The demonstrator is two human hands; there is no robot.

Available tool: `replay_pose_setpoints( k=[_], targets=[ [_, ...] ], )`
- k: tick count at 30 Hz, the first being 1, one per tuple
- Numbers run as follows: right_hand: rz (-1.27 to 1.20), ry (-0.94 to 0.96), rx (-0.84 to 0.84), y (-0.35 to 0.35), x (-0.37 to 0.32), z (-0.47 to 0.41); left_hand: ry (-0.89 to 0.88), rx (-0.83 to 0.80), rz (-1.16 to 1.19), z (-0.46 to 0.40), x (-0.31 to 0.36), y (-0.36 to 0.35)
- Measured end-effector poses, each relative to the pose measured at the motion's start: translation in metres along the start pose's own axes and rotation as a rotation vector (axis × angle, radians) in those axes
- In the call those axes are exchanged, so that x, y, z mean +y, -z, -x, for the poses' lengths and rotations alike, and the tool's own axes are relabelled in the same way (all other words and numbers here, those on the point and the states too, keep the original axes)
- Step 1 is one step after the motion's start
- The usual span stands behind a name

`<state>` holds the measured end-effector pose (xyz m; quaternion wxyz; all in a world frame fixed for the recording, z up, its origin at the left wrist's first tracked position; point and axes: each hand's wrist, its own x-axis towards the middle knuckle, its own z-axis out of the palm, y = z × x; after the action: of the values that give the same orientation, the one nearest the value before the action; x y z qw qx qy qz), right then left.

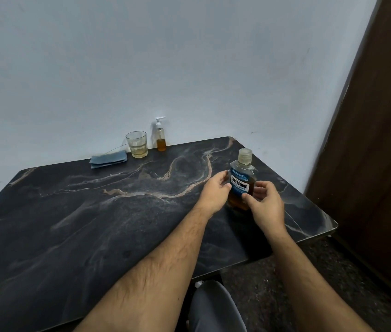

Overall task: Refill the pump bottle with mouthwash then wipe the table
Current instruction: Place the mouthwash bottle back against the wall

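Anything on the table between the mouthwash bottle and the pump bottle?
No. In the head view, only bare marble tabletop lies between the mouthwash bottle and the pump bottle.

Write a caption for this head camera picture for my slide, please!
Both hands, left and right, close around the capped mouthwash bottle on the dark table.
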<state>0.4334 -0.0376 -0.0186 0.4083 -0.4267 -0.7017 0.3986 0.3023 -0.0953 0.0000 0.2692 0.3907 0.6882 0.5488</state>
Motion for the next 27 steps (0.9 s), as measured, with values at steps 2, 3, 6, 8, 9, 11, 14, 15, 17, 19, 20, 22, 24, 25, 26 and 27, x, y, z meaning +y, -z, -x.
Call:
replay_pose_setpoints(
  k=[2,3,6,8,9,11,14,15,17,19,20,22,24,25,26,27],
  targets=[
    [-0.007,-0.003,-0.003,-0.001,0.0,-0.005,0.0,-0.018,0.002,-0.004,-0.002,-0.003],
    [-0.011,-0.002,-0.005,-0.002,0.0,-0.007,0.002,-0.022,0.0,-0.005,-0.003,-0.004],
    [-0.035,0.002,-0.017,-0.003,0.001,-0.011,0.002,0.021,-0.037,-0.008,-0.006,-0.003],
    [-0.072,-0.002,-0.033,-0.004,0.003,-0.015,-0.012,0.069,-0.075,-0.01,-0.009,0.001],
    [-0.085,-0.005,-0.045,-0.005,0.003,-0.017,-0.02,0.096,-0.097,-0.011,-0.011,0.003],
    [-0.104,-0.007,-0.079,-0.008,0.0,-0.021,-0.03,0.151,-0.128,-0.011,-0.013,0.009],
    [-0.136,0.018,-0.12,-0.017,-0.008,-0.03,-0.046,0.212,-0.116,-0.012,-0.013,0.021],
    [-0.148,0.024,-0.134,-0.021,-0.013,-0.033,-0.05,0.224,-0.1,-0.014,-0.013,0.025],
    [-0.164,0.038,-0.155,-0.031,-0.022,-0.041,-0.043,0.254,-0.082,-0.019,-0.011,0.036],
    [-0.178,0.046,-0.172,-0.043,-0.029,-0.051,-0.038,0.291,-0.07,-0.026,-0.009,0.048],
    [-0.191,0.044,-0.187,-0.051,-0.033,-0.057,-0.035,0.313,-0.06,-0.031,-0.009,0.055],
    [-0.219,0.043,-0.212,-0.068,-0.038,-0.071,-0.03,0.345,-0.033,-0.044,-0.01,0.068],
    [-0.231,0.041,-0.227,-0.088,-0.042,-0.089,-0.024,0.373,-0.035,-0.06,-0.013,0.081],
    [-0.234,0.043,-0.229,-0.094,-0.044,-0.093,-0.025,0.382,-0.043,-0.065,-0.015,0.085],
    [-0.238,0.043,-0.231,-0.103,-0.045,-0.101,-0.025,0.388,-0.055,-0.074,-0.018,0.09],
    [-0.24,0.038,-0.231,-0.115,-0.046,-0.112,-0.026,0.386,-0.055,-0.086,-0.021,0.096]
  ],
)
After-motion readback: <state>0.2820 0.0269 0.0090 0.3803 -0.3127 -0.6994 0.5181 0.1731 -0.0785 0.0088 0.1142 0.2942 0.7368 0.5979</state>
